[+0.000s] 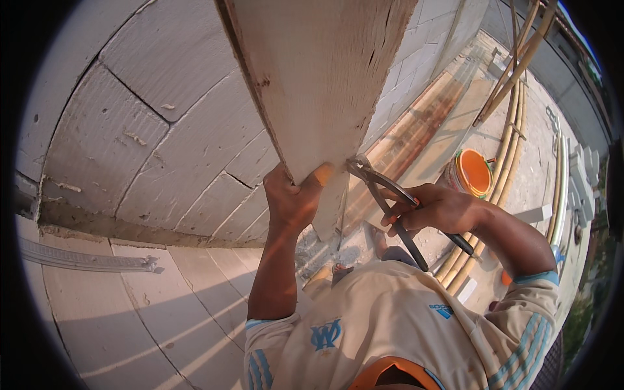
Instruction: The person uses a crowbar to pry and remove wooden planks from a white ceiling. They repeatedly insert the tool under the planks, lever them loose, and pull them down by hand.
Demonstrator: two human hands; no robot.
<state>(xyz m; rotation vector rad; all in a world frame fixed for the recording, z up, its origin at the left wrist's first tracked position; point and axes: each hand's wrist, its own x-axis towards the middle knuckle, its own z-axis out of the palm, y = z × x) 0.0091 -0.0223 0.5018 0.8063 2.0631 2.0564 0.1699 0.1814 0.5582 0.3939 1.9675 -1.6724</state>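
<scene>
A tall whitish wooden board, with rough, cracked edges, rises in front of me against the block wall. My left hand grips its lower left edge, thumb pressed on the front face and the other fingers mostly hidden. My right hand is wrapped round a pair of dark metal pincers, whose two handles are spread apart. The jaws of the pincers are at the board's right edge, close to my left thumb. Whether they bite on anything is too small to tell.
A wall of pale blocks stands at left, above pale floor panels bearing a perforated metal strip. To the right are an orange bucket, long bamboo poles, leaning poles and planks along the wall's foot.
</scene>
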